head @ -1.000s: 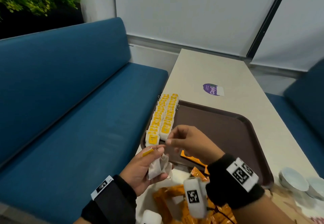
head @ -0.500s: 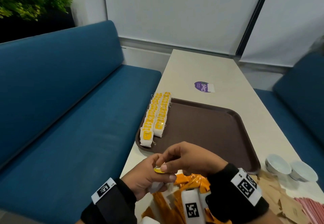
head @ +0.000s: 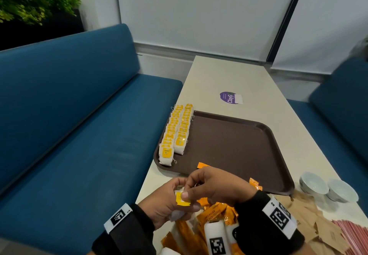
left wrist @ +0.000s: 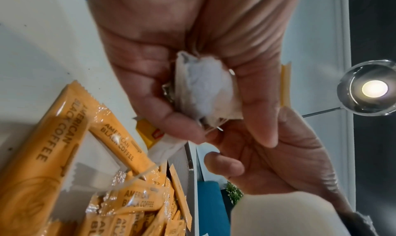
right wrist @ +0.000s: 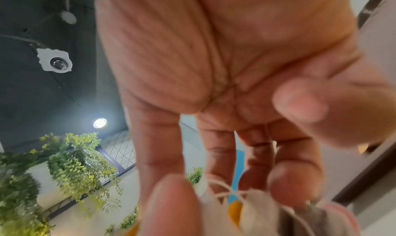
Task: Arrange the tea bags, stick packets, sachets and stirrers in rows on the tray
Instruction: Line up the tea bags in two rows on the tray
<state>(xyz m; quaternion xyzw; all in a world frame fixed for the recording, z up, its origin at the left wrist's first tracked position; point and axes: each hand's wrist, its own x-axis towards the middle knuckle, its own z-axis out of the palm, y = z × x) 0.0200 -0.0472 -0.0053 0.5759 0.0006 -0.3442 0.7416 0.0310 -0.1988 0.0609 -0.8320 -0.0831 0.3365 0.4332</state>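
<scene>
While the left hand [head: 169, 205] curls round a tea bag [left wrist: 205, 89] off the tray's [head: 278, 155] near edge, the right hand [head: 215, 185] pinches its yellow tag [head: 182, 199]; bag prob. light, soft, tears easily, string snags; better to grip the paper body w/ fingertips, not the tag; two rows [head: 177, 133] fill the tray's left edge.
</scene>
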